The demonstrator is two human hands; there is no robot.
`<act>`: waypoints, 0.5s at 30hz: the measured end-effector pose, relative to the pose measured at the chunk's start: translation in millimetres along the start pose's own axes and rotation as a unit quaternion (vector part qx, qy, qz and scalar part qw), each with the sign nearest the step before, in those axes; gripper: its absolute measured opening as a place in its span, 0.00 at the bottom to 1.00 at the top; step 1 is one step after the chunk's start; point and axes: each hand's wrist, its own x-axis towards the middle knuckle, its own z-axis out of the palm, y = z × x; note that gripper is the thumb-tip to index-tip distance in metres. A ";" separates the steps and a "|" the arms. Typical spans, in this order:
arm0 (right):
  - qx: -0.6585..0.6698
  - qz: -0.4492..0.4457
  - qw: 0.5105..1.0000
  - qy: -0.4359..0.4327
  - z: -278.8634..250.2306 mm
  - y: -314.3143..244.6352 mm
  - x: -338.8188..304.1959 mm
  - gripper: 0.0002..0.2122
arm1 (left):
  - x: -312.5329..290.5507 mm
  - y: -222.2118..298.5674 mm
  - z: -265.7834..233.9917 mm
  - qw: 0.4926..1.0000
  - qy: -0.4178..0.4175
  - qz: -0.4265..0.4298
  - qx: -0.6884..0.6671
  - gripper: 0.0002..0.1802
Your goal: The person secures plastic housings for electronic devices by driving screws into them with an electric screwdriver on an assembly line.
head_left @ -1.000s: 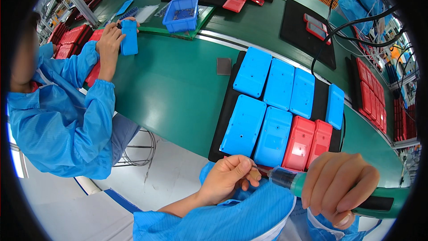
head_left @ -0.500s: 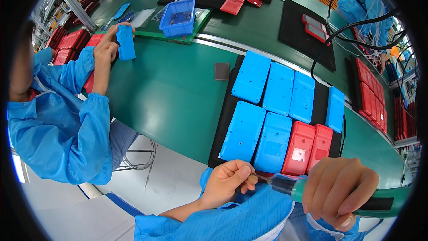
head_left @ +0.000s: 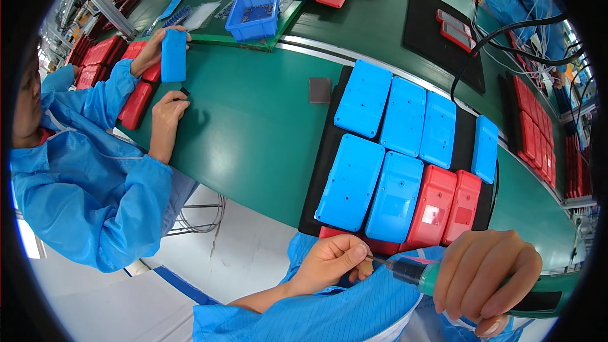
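My right hand is wrapped round a green electric screwdriver, whose dark nose and thin bit point left. At the bit's tip, my left hand is closed in a pinch. Whatever lies between its thumb and fingers is too small to make out. Just beyond both hands, blue plastic casings with screw holes lie in rows on a black mat. Red casings lie beside them on the mat's near side, and another red edge shows behind my left hand.
On the left, a co-worker in a blue smock holds a blue casing and a small black piece. A blue bin stands farther back. A small brown-grey square lies left of the mat. Black cables hang at right.
My view has shifted slightly; my hands and screwdriver keep nearly the same pose. The co-worker's hands have parted, one lowering toward the table with a small black piece.
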 end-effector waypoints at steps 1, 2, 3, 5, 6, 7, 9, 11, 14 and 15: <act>0.006 0.004 1.000 -0.012 -0.8 0.5 -0.1 0.08 | -0.9 2.7 2.4 1.000 0.008 -0.002 0.001 0.12; 0.007 0.006 1.000 -0.010 -1.1 0.5 -0.6 0.08 | -1.8 4.0 3.2 1.000 0.016 -0.004 0.003 0.12; -0.007 0.003 1.000 -0.005 -1.9 0.4 -0.9 0.08 | -4.2 2.1 2.3 1.000 0.017 -0.005 0.000 0.12; -0.019 0.002 1.000 0.001 -5.2 -1.1 -0.5 0.08 | -11.7 -1.9 -0.3 0.945 0.083 0.184 0.256 0.12; -0.032 0.000 0.999 -0.007 -7.5 -3.6 0.6 0.08 | -15.5 0.6 -9.6 0.849 0.090 0.271 0.444 0.15; -0.045 -0.002 0.999 -0.017 -10.1 -5.7 1.9 0.09 | -15.2 3.5 -15.5 0.850 0.089 0.270 0.444 0.15; -0.048 0.000 0.998 -0.030 -18.2 -7.6 5.9 0.09 | -7.7 14.0 -24.1 0.583 0.156 0.467 0.646 0.18; -0.052 0.003 0.998 -0.044 -22.6 -8.4 3.6 0.09 | -3.4 23.9 -18.7 0.572 0.183 0.432 0.672 0.26; -0.065 -0.012 0.998 -0.016 -26.2 -7.4 0.5 0.09 | 10.0 25.2 -12.2 0.541 0.270 0.353 0.715 0.38; -0.077 -0.010 0.997 -0.018 -25.9 -8.0 2.7 0.09 | 12.3 22.2 -15.0 0.570 0.261 0.342 0.700 0.44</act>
